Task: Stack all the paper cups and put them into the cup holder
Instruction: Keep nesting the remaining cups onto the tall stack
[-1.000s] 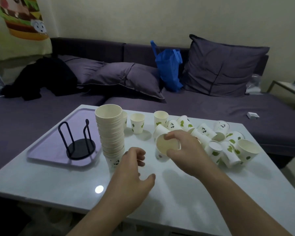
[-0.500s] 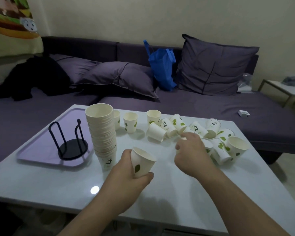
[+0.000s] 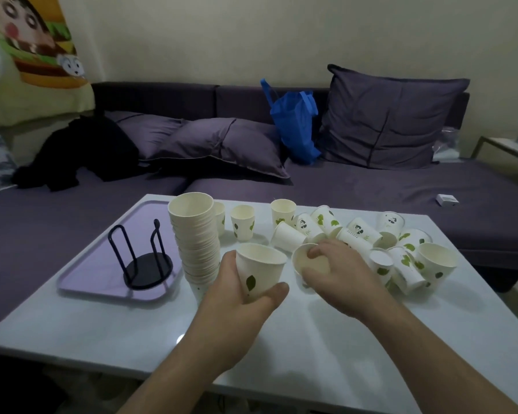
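The left hand [image 3: 237,297] wraps its fingers [image 3: 277,289] around 1 upright leaf-printed cup [image 3: 259,271], mouth up, apparently so it can receive the next one. The right hand [image 3: 338,276] pinches the rim of a second cup [image 3: 310,265], tilted toward the viewer, fingers hooked inside its mouth. Just left stands the tall stack [image 3: 196,243] on the white worktop [image 3: 326,348]. The black wire cup holder [image 3: 145,259] waits empty on the purple tray [image 3: 90,273]. Loose cups [image 3: 401,258], some upright and some tipped over, crowd the worktop's right side, so much stacking likely remains.
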{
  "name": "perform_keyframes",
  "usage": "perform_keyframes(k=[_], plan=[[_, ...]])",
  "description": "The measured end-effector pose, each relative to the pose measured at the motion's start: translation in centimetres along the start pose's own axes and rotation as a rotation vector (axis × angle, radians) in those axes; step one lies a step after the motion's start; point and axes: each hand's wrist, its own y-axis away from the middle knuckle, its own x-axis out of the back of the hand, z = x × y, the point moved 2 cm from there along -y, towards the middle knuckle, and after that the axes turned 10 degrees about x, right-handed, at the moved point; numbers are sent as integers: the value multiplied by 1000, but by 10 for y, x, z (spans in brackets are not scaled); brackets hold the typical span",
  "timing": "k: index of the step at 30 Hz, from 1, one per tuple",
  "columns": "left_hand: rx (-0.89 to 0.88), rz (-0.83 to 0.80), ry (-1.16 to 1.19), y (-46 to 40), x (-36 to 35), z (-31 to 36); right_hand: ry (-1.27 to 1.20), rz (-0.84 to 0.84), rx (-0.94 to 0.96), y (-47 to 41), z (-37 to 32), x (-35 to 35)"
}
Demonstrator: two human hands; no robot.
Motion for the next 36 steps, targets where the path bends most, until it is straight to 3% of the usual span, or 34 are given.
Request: perform_keyframes(k=[4,14,20,30,36], plan=[[-159,16,107,6,17,18,-268,57,45,7,-8,-8],[-373,272,299,-14,94,62,-286,154,120,11,-24,-20],[-321,292,287,-40,104,44,-332,166,131,11,-33,-24],[-317,301,354,-57,108,31,-626,281,136,-5,-63,-24],[-243,218,333,-68,109,14,-724,358,186,-17,-89,-10]])
